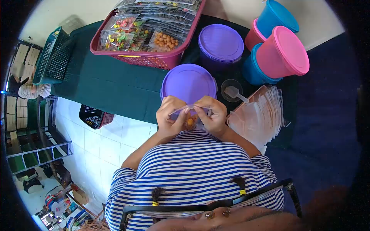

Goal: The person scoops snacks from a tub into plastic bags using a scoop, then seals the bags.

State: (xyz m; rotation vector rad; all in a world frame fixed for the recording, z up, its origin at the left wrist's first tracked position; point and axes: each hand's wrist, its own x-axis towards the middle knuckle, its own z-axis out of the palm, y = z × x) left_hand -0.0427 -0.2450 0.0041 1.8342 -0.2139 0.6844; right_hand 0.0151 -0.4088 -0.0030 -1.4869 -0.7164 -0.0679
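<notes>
Close in front of my striped shirt, a small clear plastic bag (190,122) with round orange snacks inside hangs from both hands. My left hand (170,116) pinches the left side of its top edge, thumb against curled fingers. On the other side, my right hand (211,115) grips the top edge the same way. Just beyond the hands stands a purple lidded tub (189,82). A clear bowl with a white scoop (235,92) sits to the right of it. Flat empty plastic bags (262,115) lie fanned out in a pinkish tray near my right forearm.
A maroon basket (154,59) of filled snack packets stands at the back. Beside it is a second purple tub (221,43). Pink tubs (283,52) and blue tubs (275,17) are stacked at right. A green basket (54,56) stands far left; a dark basket (96,116) is on the floor.
</notes>
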